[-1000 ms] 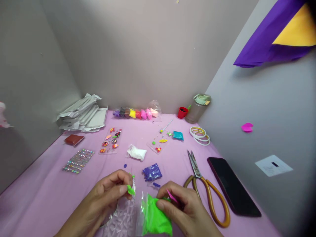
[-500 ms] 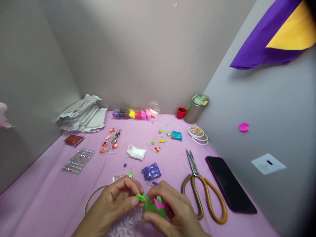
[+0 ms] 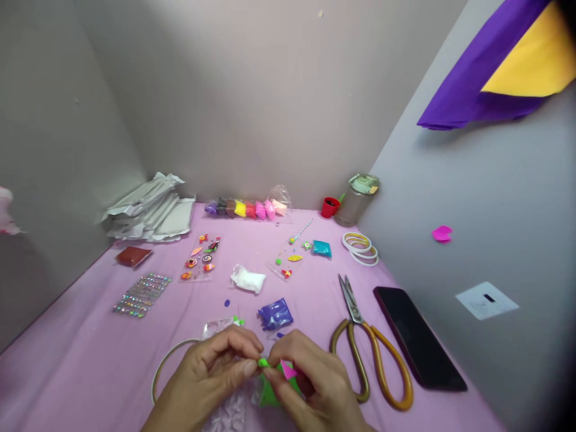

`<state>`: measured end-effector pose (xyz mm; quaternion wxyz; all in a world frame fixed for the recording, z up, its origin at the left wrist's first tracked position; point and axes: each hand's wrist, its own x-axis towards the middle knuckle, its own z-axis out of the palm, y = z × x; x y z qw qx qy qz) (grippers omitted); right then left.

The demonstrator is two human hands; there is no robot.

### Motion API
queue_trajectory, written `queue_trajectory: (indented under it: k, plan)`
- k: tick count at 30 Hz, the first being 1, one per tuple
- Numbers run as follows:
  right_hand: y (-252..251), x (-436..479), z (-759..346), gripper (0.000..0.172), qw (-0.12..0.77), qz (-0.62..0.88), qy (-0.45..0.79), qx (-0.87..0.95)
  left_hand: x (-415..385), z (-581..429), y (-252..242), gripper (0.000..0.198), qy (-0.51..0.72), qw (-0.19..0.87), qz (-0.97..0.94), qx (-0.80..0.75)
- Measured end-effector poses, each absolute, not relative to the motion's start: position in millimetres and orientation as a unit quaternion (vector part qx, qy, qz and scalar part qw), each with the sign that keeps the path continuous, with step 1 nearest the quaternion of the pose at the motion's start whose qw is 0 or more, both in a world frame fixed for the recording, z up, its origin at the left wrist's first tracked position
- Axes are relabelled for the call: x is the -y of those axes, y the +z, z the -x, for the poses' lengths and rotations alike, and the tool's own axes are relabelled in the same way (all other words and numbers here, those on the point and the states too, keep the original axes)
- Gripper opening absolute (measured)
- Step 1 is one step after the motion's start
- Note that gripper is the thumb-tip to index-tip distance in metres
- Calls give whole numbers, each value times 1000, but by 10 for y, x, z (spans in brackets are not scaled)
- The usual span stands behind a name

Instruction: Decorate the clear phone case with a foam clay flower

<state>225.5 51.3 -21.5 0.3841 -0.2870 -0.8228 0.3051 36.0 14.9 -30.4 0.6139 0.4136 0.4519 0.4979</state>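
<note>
A small lump of bright green clay sits between the fingertips of both hands. My left hand is closed, pinching the lump from the left with thumb and forefinger. From the right, my right hand closes thumb and forefinger on it. A green clay packet shows under my right hand, partly hidden by the fingers; whether the other fingers grip it I cannot tell. A pointed pink piece sticks out by the right fingers. Ahead of the hands lies a blue clay packet.
Scissors and a black phone lie at the right. A hoop and clear plastic packaging are partly under my left hand. Farther back are a white packet, sticker sheet, tape rolls and bottle.
My right thumb and forefinger have come off the green packet's upper part to the small green lump. The lump looks more compact, and the packet shows lower under the hand.
</note>
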Motion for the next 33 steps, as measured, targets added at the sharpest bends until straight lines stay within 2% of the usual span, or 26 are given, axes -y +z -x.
queue_trajectory:
  k: [7, 16, 21, 26, 33]
  plan:
    - [-241, -503, -2283, 11, 351, 314, 328, 819, -99, -376, -380, 18, 518, 611, -358, -479]
    - [-272, -481, -2282, 13, 355, 292, 261, 849, -67, -403, -441, 29, 519, 643, -340, -449]
    - [-284, -464, -2264, 13, 361, 298, 247, 848, -50, -416, -375, 16, 510, 591, -365, -507]
    - [-286, -456, -2253, 9, 363, 286, 229, 857, -18, -423, -436, 22, 534, 578, -375, -491]
    - [-291, -474, -2270, 14, 357, 254, 200, 876, -4, -421, -360, 22, 512, 565, -389, -517]
